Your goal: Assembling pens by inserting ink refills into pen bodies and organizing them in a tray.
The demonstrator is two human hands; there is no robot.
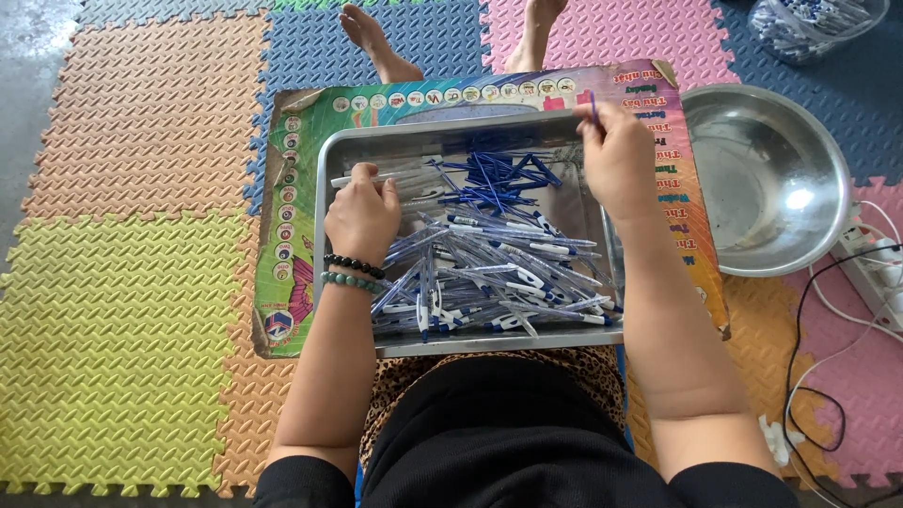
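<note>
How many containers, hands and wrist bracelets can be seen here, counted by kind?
Metal tray: 1
Metal bowl: 1
Clear bag of pens: 1
Hands: 2, left hand and right hand
Bead bracelets: 2
Total: 7

Foam puzzle-mat floor (122,310) — colourful board (292,235), steel bowl (767,179) lying on it.

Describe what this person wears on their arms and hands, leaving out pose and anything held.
Both forearms are bare, with short black sleeves ending near the upper arms at the bottom of the view. The left hand has two beaded bracelets at the wrist: one of black beads and one of pale green beads just below it. The right hand shows no bracelet, and no rings or gloves are visible on either hand.
</note>
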